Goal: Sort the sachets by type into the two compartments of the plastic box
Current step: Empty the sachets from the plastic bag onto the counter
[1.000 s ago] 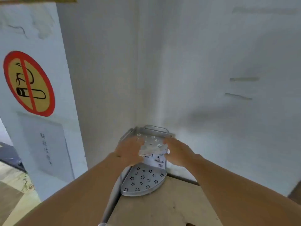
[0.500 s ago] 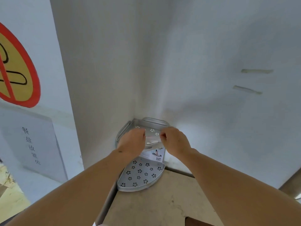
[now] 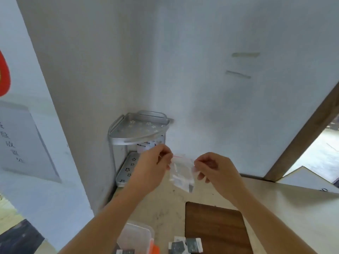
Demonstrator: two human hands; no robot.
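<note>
Up above the bench [image 3: 275,208], both hands held a small clear zip bag [image 3: 181,173] by its top corners, the left hand [image 3: 152,169] pinching its left edge and the right hand [image 3: 214,167] its right, fingers closed on the plastic. Behind them a metal corner shelf [image 3: 139,129] stood against the far wall. Nearer, at the bottom edge, the clear plastic box [image 3: 135,235] sat on the bench with dark sachets [image 3: 185,245] lying just right of it, beside a brown wooden board [image 3: 214,228].
</note>
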